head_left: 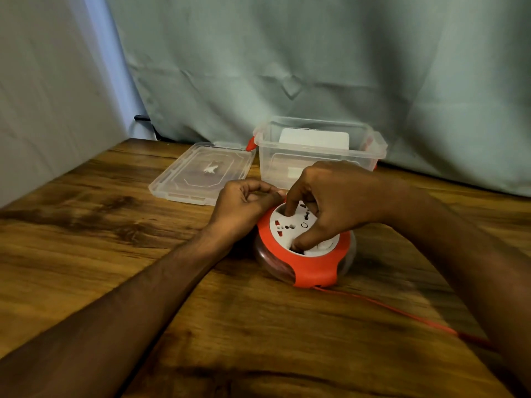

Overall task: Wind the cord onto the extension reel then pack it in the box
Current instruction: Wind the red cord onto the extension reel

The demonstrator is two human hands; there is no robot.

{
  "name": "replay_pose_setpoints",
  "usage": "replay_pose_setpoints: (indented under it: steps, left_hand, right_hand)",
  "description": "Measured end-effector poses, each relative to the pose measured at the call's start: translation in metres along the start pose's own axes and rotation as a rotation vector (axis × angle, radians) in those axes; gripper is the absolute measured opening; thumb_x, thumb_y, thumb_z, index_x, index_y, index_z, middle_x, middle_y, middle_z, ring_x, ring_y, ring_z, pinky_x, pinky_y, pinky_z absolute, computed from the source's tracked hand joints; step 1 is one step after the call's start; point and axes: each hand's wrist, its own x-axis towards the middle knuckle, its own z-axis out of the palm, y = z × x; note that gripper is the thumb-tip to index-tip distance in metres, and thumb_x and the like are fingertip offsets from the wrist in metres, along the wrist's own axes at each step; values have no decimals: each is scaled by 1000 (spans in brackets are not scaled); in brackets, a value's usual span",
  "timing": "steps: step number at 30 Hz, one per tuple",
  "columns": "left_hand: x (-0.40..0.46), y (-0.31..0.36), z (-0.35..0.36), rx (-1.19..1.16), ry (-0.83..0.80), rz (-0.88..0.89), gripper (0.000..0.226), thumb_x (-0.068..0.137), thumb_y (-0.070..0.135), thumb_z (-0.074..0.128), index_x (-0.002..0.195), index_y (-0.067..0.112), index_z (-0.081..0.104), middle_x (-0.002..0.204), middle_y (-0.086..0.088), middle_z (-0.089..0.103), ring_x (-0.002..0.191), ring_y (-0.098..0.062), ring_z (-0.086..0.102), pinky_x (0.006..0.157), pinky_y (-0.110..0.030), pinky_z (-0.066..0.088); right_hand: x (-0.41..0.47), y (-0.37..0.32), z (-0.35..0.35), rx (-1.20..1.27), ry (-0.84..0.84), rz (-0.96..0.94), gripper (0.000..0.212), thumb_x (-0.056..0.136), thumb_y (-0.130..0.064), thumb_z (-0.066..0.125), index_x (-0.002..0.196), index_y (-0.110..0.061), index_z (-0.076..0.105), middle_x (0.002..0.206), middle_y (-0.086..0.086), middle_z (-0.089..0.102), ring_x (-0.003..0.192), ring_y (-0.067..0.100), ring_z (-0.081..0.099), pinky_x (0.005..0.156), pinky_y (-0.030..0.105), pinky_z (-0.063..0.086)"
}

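Right grip point(324, 202) pinches reel point(304, 248) face (fingertips buried); left grip point(244, 205) unclear.

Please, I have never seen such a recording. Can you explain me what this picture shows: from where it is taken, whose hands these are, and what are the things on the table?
There is one picture, from a camera worn on a person's head, looking down at their own bare hands; no machine is involved. On the wooden table sits a red and white extension reel. The left hand grips its red rim; the right hand has fingertips pressed into the white socket face. A red cord trails from the reel to the right. Behind stand an open clear plastic box and its lid, lying flat beside it.
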Motion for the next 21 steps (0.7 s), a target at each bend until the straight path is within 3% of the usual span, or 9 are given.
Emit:
replay_pose_setpoints:
  steps: [8, 11, 13, 17, 21]
  left_hand:
    - [0, -1, 0, -28, -9, -2, 18, 91, 23, 75, 103, 10, 79, 93, -5, 82, 84, -17, 80, 75, -31, 64]
    - [0, -1, 0, -37, -5, -13, 18, 91, 22, 76, 103, 9, 78, 93, -6, 82, 86, -18, 80, 78, -35, 64]
    - [0, 0, 0, -34, 1, -14, 17, 91, 22, 76, 102, 10, 79, 90, -5, 82, 84, -17, 80, 74, -31, 63]
    - [-1, 1, 1, -29, 12, -31, 16, 91, 23, 76, 102, 12, 79, 88, -4, 82, 79, -17, 80, 68, -28, 62]
    - [0, 1, 1, -23, 13, -24, 15, 91, 22, 76, 101, 12, 79, 87, -3, 82, 77, -15, 80, 66, -24, 61]
  right_hand:
    - [7, 3, 11, -87, 93, 70, 66, 56, -90, 61, 92, -36, 73, 74, -28, 44, 69, -4, 44, 55, 17, 31]
    - [11, 1, 20, -104, 181, 113, 63, 53, -93, 47, 64, -32, 57, 66, -21, 50, 63, 3, 48, 52, 20, 31]
    - [12, 0, 24, -126, 227, 158, 62, 55, -94, 43, 56, -32, 44, 57, -18, 46, 56, 3, 45, 50, 20, 28]
    - [12, 5, 28, -171, 258, 269, 65, 63, -94, 45, 62, -29, 49, 56, -16, 42, 53, 1, 42, 49, 22, 27]
    - [11, 6, 29, -162, 239, 264, 66, 66, -93, 46, 74, -27, 54, 62, -14, 45, 58, 5, 47, 52, 24, 31]
